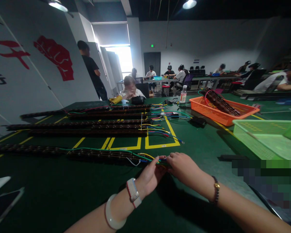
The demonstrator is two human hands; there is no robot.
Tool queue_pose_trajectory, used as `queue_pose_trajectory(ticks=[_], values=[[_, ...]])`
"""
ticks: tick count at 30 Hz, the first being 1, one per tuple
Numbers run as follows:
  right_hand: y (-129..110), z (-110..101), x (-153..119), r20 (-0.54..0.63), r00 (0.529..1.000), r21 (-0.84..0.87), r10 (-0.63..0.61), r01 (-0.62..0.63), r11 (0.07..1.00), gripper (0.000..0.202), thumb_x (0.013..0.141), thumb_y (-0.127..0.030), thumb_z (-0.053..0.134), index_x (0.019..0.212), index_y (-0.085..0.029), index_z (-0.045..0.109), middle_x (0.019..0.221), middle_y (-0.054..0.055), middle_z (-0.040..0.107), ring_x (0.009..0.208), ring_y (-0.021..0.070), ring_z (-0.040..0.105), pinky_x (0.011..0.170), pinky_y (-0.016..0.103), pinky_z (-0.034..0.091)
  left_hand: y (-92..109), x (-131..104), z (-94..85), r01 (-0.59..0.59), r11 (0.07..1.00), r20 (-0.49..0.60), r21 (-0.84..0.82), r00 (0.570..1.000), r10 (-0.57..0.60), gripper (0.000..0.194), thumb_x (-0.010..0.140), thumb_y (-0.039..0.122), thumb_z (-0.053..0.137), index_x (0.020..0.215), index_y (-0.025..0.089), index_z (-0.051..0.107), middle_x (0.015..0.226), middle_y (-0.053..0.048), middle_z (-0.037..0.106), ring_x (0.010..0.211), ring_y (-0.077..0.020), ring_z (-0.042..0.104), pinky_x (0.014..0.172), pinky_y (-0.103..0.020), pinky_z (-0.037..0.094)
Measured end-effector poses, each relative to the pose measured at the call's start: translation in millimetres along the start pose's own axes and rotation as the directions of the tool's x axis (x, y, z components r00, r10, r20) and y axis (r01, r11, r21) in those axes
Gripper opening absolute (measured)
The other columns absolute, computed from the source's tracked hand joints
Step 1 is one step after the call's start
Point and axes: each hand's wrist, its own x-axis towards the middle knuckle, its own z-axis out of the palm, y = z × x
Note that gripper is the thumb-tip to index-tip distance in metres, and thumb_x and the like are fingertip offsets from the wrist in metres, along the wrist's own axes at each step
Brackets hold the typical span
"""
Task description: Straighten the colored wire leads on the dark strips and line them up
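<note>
My left hand (151, 176) is closed around several coloured wires (145, 155), green, yellow and blue among them. These come out of the right end of a long dark wire bundle (94, 152) lying across the table. Close against it, my right hand (183, 166) pinches the wire ends, its fingertips nearly touching the left fingers. The wire tips are hidden between my hands. A loose white tie (134, 161) sticks out from the bundle near its right end.
More dark bundles (87, 132) lie beyond, their coloured ends over yellow tape marks (163, 146). On the right stand an orange basket (210, 115) holding a bundle and a green basket (257, 139). A bottle (183, 94) stands at the back. A person (129, 89) sits opposite.
</note>
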Motion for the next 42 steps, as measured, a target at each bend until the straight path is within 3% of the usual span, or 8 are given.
queue_pose_trajectory(ticks=[5, 11, 15, 20, 23, 29, 36, 42], values=[[-4, 12, 1, 0.041, 0.999, -0.014, -0.002, 0.002, 1.0, 0.022, 0.083, -0.012, 0.054, 0.102, -0.011, 0.065, 0.097, 0.013, 0.068, 0.087, 0.0244, 0.065, 0.078, 0.034, 0.05, 1, -1, 4.6, 0.064, 0.997, 0.001, -0.046, 0.998, -0.064, 0.019, 0.088, 0.024, 0.052, 0.076, 0.012, 0.062, 0.081, -0.008, 0.068, 0.083, -0.0167, 0.064, 0.086, -0.03, 0.048], [-6, -11, -9, 0.102, 0.986, 0.021, 0.131, -0.134, 0.991, 0.021, 0.086, -0.02, 0.052, 0.103, -0.015, 0.062, 0.083, 0.01, 0.07, 0.073, 0.0238, 0.069, 0.06, 0.029, 0.049, 0, -2, 4.1, 0.022, 0.999, -0.024, -0.046, 0.999, -0.023, 0.01, 0.084, 0.019, 0.057, 0.076, 0.014, 0.06, 0.084, -0.008, 0.069, 0.091, -0.0195, 0.065, 0.091, -0.034, 0.047], [1, -19, -10, 0.035, 0.984, -0.007, 0.175, -0.174, 0.985, 0.015, 0.088, -0.023, 0.051, 0.095, -0.015, 0.062, 0.081, 0.01, 0.069, 0.072, 0.0237, 0.068, 0.056, 0.027, 0.046, -1, -3, 2.7, -0.002, 0.999, 0.027, -0.037, 1.0, 0.003, 0.011, 0.083, 0.027, 0.061, 0.078, 0.016, 0.06, 0.089, -0.009, 0.07, 0.096, -0.0215, 0.064, 0.095, -0.037, 0.044], [15, -13, -4, -0.06, 0.982, -0.007, 0.177, -0.178, 0.984, 0.007, 0.087, -0.017, 0.052, 0.09, -0.016, 0.058, 0.083, 0.009, 0.067, 0.072, 0.0218, 0.067, 0.055, 0.027, 0.044, 1, -6, 5.7, -0.003, 1.0, 0.066, -0.009, 0.998, 0.004, 0.019, 0.083, 0.034, 0.061, 0.086, 0.015, 0.061, 0.094, -0.01, 0.07, 0.095, -0.021, 0.064, 0.097, -0.037, 0.042], [22, -10, 1, -0.122, 0.968, 0.015, 0.219, -0.219, 0.976, 0.007, 0.09, -0.019, 0.049, 0.092, -0.016, 0.055, 0.089, 0.009, 0.065, 0.072, 0.0199, 0.066, 0.055, 0.027, 0.043, 2, -7, 7.5, -0.014, 1.0, 0.062, -0.005, 0.998, 0.014, 0.02, 0.082, 0.035, 0.061, 0.082, 0.015, 0.06, 0.096, -0.011, 0.069, 0.096, -0.0215, 0.064, 0.098, -0.038, 0.041], [41, 12, 16, -0.243, 0.943, 0.072, 0.225, -0.214, 0.974, 0.01, 0.093, -0.021, 0.046, 0.094, -0.017, 0.055, 0.096, 0.007, 0.063, 0.077, 0.0176, 0.062, 0.061, 0.025, 0.042, 0, -5, 5.2, -0.032, 0.999, 0.072, 0.028, 0.997, 0.03, 0.023, 0.087, 0.035, 0.054, 0.088, 0.013, 0.059, 0.105, -0.015, 0.066, 0.104, -0.0231, 0.061, 0.101, -0.039, 0.039], [58, 51, 32, -0.258, 0.94, 0.142, 0.222, -0.19, 0.971, 0.017, 0.092, -0.028, 0.049, 0.087, -0.019, 0.063, 0.085, 0.003, 0.067, 0.08, 0.0176, 0.06, 0.067, 0.024, 0.039, 1, -1, 0.8, 0.013, 1.0, 0.104, -0.004, 0.994, -0.013, 0.028, 0.088, 0.037, 0.052, 0.088, 0.011, 0.059, 0.118, -0.018, 0.06, 0.116, -0.0239, 0.054, 0.105, -0.038, 0.036], [66, 58, 39, -0.335, 0.915, 0.165, 0.225, -0.179, 0.97, 0.018, 0.091, -0.026, 0.051, 0.096, -0.02, 0.067, 0.09, 0.005, 0.068, 0.085, 0.0188, 0.056, 0.075, 0.027, 0.038, 1, -1, -0.3, 0.009, 1.0, 0.129, 0.005, 0.992, -0.01, 0.031, 0.088, 0.039, 0.052, 0.092, 0.01, 0.059, 0.123, -0.019, 0.057, 0.117, -0.024, 0.054, 0.106, -0.037, 0.035]])
